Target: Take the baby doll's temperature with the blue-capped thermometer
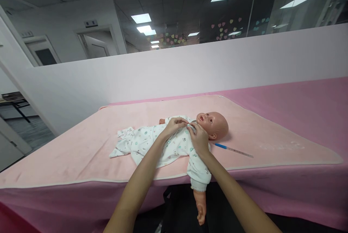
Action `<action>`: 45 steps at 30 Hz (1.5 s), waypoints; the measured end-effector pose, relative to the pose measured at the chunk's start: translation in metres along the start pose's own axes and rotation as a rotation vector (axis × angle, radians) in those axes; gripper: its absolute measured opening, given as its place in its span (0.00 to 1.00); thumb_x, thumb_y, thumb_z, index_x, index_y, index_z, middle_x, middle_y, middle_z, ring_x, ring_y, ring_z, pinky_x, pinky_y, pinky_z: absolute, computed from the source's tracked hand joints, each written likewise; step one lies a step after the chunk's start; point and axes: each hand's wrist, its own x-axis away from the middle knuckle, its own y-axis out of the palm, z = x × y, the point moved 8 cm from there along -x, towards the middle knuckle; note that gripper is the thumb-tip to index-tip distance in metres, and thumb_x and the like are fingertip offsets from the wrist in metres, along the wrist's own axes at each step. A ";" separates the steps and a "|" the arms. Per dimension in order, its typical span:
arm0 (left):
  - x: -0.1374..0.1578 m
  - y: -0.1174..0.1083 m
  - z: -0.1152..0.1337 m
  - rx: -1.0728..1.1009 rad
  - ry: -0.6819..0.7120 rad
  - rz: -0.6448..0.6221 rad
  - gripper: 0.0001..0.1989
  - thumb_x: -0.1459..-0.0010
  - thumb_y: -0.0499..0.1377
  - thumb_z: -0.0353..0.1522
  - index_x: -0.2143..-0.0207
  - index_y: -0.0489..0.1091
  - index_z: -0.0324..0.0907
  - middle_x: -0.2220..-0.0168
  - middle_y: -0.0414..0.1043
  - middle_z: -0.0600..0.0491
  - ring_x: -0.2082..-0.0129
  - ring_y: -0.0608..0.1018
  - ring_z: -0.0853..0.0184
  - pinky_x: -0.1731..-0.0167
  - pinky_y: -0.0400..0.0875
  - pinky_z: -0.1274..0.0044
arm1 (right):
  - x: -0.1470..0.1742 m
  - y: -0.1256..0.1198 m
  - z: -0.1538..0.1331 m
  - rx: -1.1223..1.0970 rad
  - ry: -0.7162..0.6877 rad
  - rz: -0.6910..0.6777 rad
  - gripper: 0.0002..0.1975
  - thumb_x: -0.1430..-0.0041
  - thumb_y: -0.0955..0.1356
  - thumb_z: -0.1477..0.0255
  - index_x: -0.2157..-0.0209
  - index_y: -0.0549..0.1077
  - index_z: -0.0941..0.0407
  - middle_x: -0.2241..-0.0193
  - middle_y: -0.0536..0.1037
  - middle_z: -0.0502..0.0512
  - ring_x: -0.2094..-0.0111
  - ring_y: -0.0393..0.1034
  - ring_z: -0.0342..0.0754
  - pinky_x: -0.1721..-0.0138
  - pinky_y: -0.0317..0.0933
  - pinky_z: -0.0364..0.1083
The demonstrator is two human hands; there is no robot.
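Note:
A baby doll lies on its back with its head to the right. It wears a white printed romper, and one of its arms hangs over the near table edge. My left hand is at the chest by the neckline, its fingers closed on the romper's front edge. Close beside it, my right hand pinches the cloth just below the doll's chin. The fingertips of both hands nearly meet; what lies between them is mostly covered. A thin glass thermometer with a blue end lies right of my right hand.
Under the doll spreads a peach blanket with a pale border. It lies over a pink tablecloth. A white partition with glass above it stands behind the table. Below the near edge is something black.

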 end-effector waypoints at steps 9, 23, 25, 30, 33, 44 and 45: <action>0.001 0.002 -0.003 0.030 -0.015 -0.027 0.10 0.58 0.62 0.28 0.68 0.73 0.36 0.71 0.73 0.51 0.69 0.72 0.69 0.66 0.63 0.79 | 0.001 0.003 0.001 0.052 0.000 -0.017 0.15 0.42 0.59 0.64 0.64 0.71 0.57 0.66 0.76 0.57 0.65 0.69 0.50 0.66 0.58 0.44; 0.001 0.000 -0.004 0.028 -0.002 -0.008 0.10 0.58 0.63 0.28 0.69 0.73 0.36 0.71 0.73 0.51 0.69 0.73 0.70 0.66 0.64 0.79 | 0.000 0.004 -0.001 0.063 -0.023 -0.050 0.18 0.40 0.56 0.65 0.60 0.72 0.58 0.63 0.76 0.58 0.62 0.69 0.51 0.63 0.59 0.46; 0.002 -0.001 -0.003 0.026 -0.004 0.000 0.11 0.59 0.64 0.28 0.69 0.73 0.35 0.71 0.72 0.51 0.70 0.73 0.71 0.66 0.64 0.79 | 0.000 0.003 -0.002 0.067 -0.027 -0.049 0.19 0.39 0.56 0.65 0.60 0.72 0.58 0.63 0.76 0.59 0.61 0.69 0.51 0.62 0.59 0.46; 0.002 -0.003 0.001 0.064 0.020 0.026 0.15 0.63 0.66 0.28 0.67 0.72 0.36 0.68 0.73 0.50 0.70 0.72 0.72 0.64 0.65 0.78 | 0.000 0.002 -0.004 0.054 -0.028 -0.038 0.20 0.39 0.55 0.65 0.59 0.73 0.58 0.64 0.76 0.59 0.62 0.69 0.50 0.62 0.60 0.45; 0.002 -0.003 0.000 0.083 0.012 0.017 0.18 0.63 0.67 0.28 0.66 0.71 0.35 0.68 0.73 0.49 0.70 0.73 0.72 0.63 0.66 0.76 | 0.000 0.001 -0.005 0.040 -0.030 -0.033 0.21 0.38 0.54 0.64 0.59 0.73 0.59 0.65 0.76 0.59 0.63 0.69 0.50 0.62 0.60 0.45; 0.004 -0.008 -0.004 0.247 -0.043 0.068 0.21 0.65 0.66 0.25 0.63 0.71 0.37 0.74 0.70 0.56 0.72 0.73 0.73 0.62 0.66 0.76 | 0.000 0.000 -0.009 0.056 -0.058 -0.033 0.17 0.41 0.56 0.69 0.60 0.73 0.58 0.67 0.76 0.58 0.65 0.70 0.49 0.63 0.61 0.45; 0.004 -0.009 -0.004 0.257 -0.047 0.080 0.21 0.65 0.66 0.24 0.64 0.71 0.37 0.74 0.69 0.56 0.72 0.73 0.73 0.63 0.66 0.76 | 0.000 0.000 -0.010 0.061 -0.069 -0.041 0.17 0.41 0.57 0.70 0.60 0.73 0.57 0.67 0.76 0.57 0.65 0.70 0.49 0.63 0.61 0.45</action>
